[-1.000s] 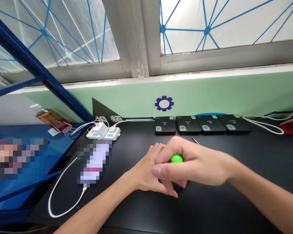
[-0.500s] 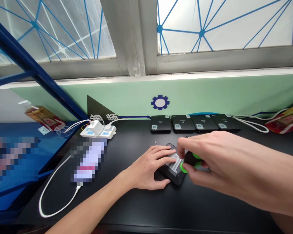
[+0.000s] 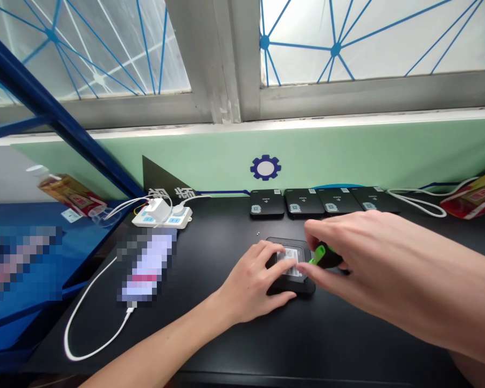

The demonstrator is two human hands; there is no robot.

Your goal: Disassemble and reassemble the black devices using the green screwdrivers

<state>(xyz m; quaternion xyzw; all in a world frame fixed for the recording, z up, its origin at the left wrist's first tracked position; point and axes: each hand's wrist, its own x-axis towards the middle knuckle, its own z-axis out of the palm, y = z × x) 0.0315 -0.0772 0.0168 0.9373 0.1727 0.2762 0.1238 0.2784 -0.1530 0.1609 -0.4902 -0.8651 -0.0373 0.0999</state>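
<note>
A black device (image 3: 307,285) with a pale printed label (image 3: 291,261) lies flat on the black table. My left hand (image 3: 262,277) rests on its left side, fingers spread, two fingertips at the label and the thumb by the near edge. Over the right side of the device, my right hand (image 3: 335,258) is closed round a green and black tool (image 3: 325,255). The tool's tip is hidden. Tiny metal bits, perhaps screws (image 3: 258,234), lie just beyond the device.
Several black boxes (image 3: 267,203) stand in a row along the wall. A white power strip (image 3: 161,216), a blurred-out phone (image 3: 149,267) and its white cable (image 3: 70,318) are at the left. Drink bottles (image 3: 70,191) lean at both far sides.
The device has turned to lie straighter on the table. My right hand has shifted slightly right and the tool in it is tilted differently. My left hand has moved a little with the device.
</note>
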